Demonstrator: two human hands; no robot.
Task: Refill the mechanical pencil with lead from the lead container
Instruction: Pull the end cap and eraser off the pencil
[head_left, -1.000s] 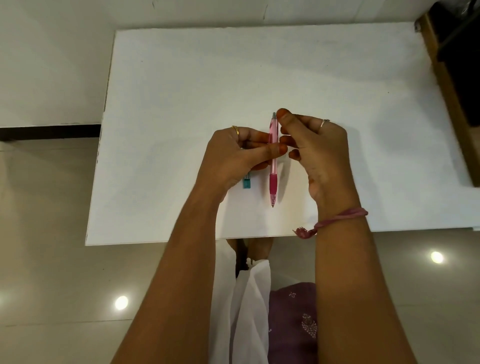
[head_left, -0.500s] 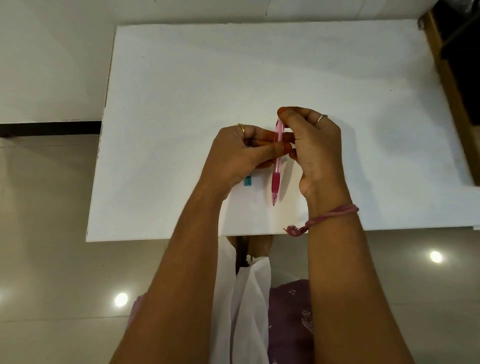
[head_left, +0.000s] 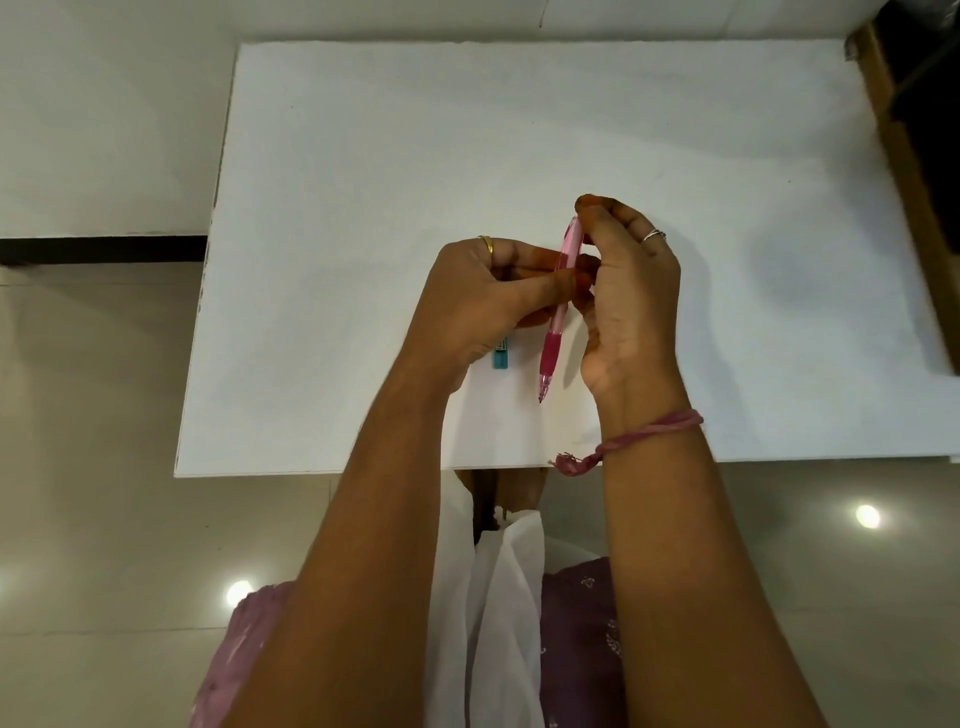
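I see both hands, left hand (head_left: 483, 301) and right hand (head_left: 631, 296), with fingers clamped on the pink pencil (head_left: 558, 306) mid-frame; the left hand half-covers the teal lead container (head_left: 501, 358) on the white desk (head_left: 363, 182).

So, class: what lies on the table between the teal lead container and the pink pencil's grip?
Nothing. In the head view, only bare white table shows between the lead container and the mechanical pencil.
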